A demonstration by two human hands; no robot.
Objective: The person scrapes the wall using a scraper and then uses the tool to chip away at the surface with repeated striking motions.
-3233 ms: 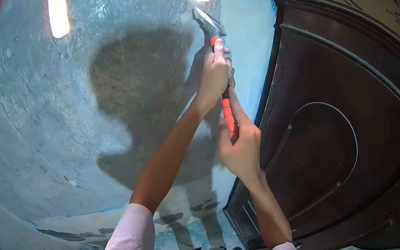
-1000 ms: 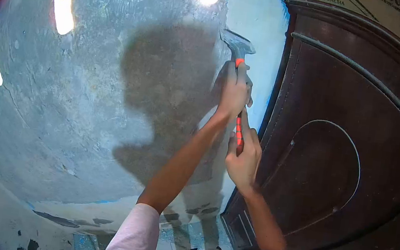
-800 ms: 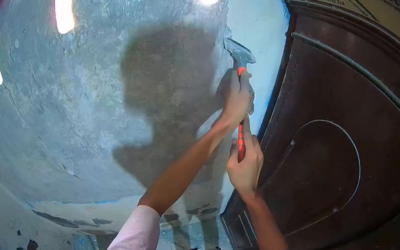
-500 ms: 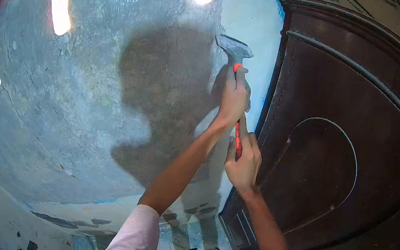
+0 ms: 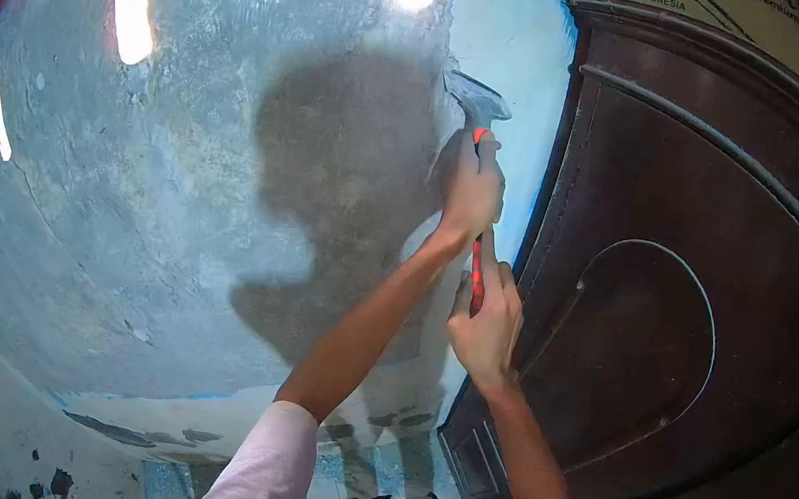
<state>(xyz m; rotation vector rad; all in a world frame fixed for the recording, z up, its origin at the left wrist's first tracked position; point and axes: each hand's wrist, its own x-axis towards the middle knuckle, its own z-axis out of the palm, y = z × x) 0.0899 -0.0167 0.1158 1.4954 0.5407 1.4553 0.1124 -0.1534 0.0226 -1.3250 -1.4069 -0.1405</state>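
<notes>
A long-handled scraper (image 5: 480,99) with a wide metal head and a red-and-black handle leans up against the wall. Its blade meets the edge between bare grey plaster (image 5: 176,180) and the remaining pale paint (image 5: 500,21). My left hand (image 5: 473,194) wraps around the upper handle, just below the head. Lower down, my right hand (image 5: 488,332) grips the handle's end, with the thumb on its left side. Part of the handle is hidden behind my left hand.
A dark brown wooden panel of furniture (image 5: 624,380) stands close on the right. A cardboard box (image 5: 694,6) with printing rests above it. Bright light patches and my shadow fall on the wall. Pale paint with dark chipped spots (image 5: 108,430) runs along the lower wall.
The view has shifted slightly. The scraper head sits a little differently against the paint edge, its blade tilted a bit more. Both hands keep their hold on the handle.
</notes>
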